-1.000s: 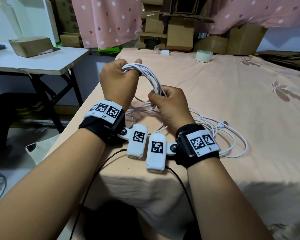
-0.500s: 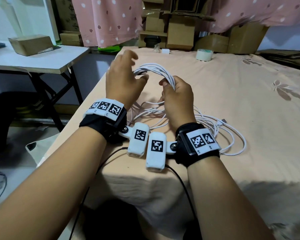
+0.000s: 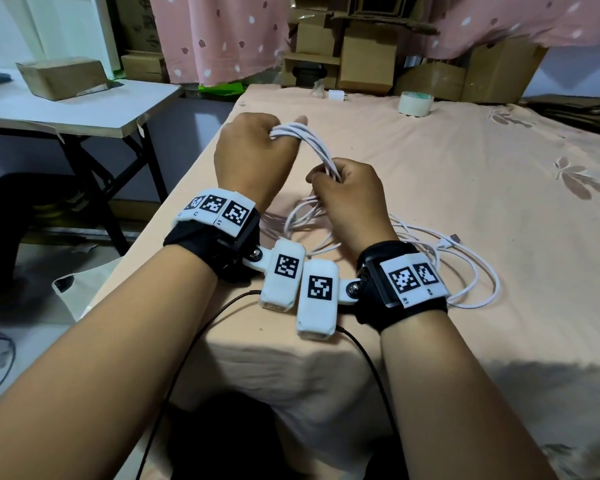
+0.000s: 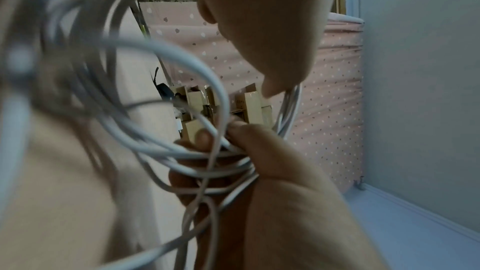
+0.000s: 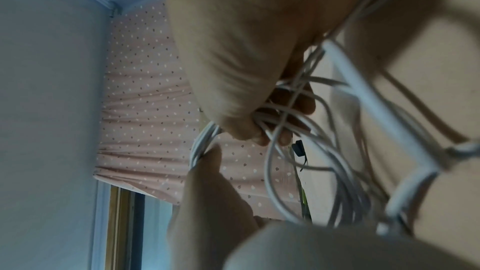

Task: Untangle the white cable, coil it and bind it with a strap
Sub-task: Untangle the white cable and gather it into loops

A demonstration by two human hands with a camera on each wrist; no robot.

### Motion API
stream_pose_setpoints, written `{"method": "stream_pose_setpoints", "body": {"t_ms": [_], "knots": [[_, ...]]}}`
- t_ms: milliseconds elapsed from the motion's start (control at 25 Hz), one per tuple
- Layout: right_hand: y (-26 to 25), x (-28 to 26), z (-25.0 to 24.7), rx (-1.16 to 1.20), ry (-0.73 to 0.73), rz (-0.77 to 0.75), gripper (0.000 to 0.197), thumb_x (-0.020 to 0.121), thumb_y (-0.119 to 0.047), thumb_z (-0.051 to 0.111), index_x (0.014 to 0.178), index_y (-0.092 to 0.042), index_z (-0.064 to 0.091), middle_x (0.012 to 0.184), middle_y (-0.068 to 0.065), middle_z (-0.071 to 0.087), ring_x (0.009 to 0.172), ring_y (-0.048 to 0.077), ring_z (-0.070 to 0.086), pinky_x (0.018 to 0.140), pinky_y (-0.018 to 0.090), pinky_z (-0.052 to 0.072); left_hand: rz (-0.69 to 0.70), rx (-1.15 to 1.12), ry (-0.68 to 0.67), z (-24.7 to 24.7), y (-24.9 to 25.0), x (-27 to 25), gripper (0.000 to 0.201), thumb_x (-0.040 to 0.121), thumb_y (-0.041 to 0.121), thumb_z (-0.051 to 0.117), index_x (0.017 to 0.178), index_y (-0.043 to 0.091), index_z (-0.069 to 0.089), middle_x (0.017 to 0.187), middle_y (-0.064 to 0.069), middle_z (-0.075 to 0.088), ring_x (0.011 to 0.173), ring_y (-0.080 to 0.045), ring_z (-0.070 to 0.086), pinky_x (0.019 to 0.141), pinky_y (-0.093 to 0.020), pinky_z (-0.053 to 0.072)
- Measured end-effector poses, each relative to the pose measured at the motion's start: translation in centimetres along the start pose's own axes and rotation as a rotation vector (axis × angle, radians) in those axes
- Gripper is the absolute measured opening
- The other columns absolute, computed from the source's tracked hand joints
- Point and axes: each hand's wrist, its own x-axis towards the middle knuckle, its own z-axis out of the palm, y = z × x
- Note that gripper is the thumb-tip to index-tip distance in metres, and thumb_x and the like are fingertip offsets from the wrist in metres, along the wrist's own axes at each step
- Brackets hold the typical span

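Coiling is partway thru, by the look of it. Left hand (image 3: 253,157) has its fingers curled round the top of a bundle of loops of the white cable (image 3: 312,147), held up above the desk (image 3: 465,209) w/ its peach cloth. Right hand (image 3: 352,192) pinches the same bundle lower down, fingers closed round several strands; in the right wrist view those strands cross each other at the grip, so the loops aren't tidy yet.

Rest of the cable lies loose on the cloth just right of the right wrist, in a few slack curves, w/ one connector end (image 3: 455,238) lying free there. Judging from that: a good part is gathered, a fair length is left to wind in, and some crossings need sorting.

No strap that I can make out in any view, so binding isn't begun. A tape roll (image 3: 415,103) and a small white plug (image 3: 336,95) sit at the far edge, well apart from the hands.
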Motion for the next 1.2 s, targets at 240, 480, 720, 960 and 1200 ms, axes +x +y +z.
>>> {"method": "stream_pose_setpoints", "body": {"t_ms": [240,480,720,960,1200], "knots": [[0.0,-0.2,-0.2,-0.04,-0.044,0.047,0.019,0.088,-0.022,0.058,0.074,-0.01,0.059,0.067,0.015,0.057,0.068,0.037,0.053,0.064,0.046,0.048,-0.325,-0.459,-0.006,0.1,-0.2,-0.2,0.036,0.091,0.041,0.065,0.082,0.013,0.044,0.039,0.009,0.036,0.042,-0.006,0.031,0.054,-0.03,0.027],[0.5,0.0,0.1,-0.016,-0.127,0.138,0.022,0.089,-0.022,0.054,0.071,-0.022,0.065,0.076,0.009,0.073,0.074,0.034,0.068,0.078,0.051,0.057,0.377,0.175,0.05,0.1,-0.4,0.4,0.047,0.073,0.021,0.07,0.12,0.023,0.062,0.126,0.0,0.057,0.114,-0.023,0.054,0.094,-0.04,0.041],[0.2,0.0,0.0,-0.025,-0.124,0.199,0.02,0.088,-0.023,0.054,0.074,-0.019,0.068,0.073,0.011,0.07,0.075,0.035,0.068,0.078,0.049,0.056,0.537,0.348,0.063,-0.4,0.0,0.1,0.061,0.069,0.02,0.067,0.13,0.025,0.061,0.136,-0.002,0.056,0.131,-0.028,0.048,0.114,-0.062,0.024],[1.4,0.7,0.1,-0.129,-0.078,0.268,0.023,0.085,-0.023,0.051,0.088,-0.006,0.066,0.085,0.017,0.071,0.083,0.04,0.068,0.08,0.048,0.058,0.515,0.468,-0.143,-0.1,-0.4,0.0,0.088,0.069,0.034,0.079,0.148,0.035,0.039,0.151,-0.004,0.041,0.143,-0.031,0.033,0.118,-0.063,0.01],[1.7,0.9,-0.5,-0.151,-0.05,0.32,0.026,0.081,-0.016,0.049,0.09,0.003,0.063,0.086,0.021,0.069,0.081,0.04,0.067,0.071,0.04,0.054,0.477,0.413,-0.109,-0.2,0.0,-0.1,0.111,0.069,0.033,0.083,0.159,0.031,0.018,0.16,-0.006,0.028,0.147,-0.029,0.027,0.121,-0.057,0.006]]}}
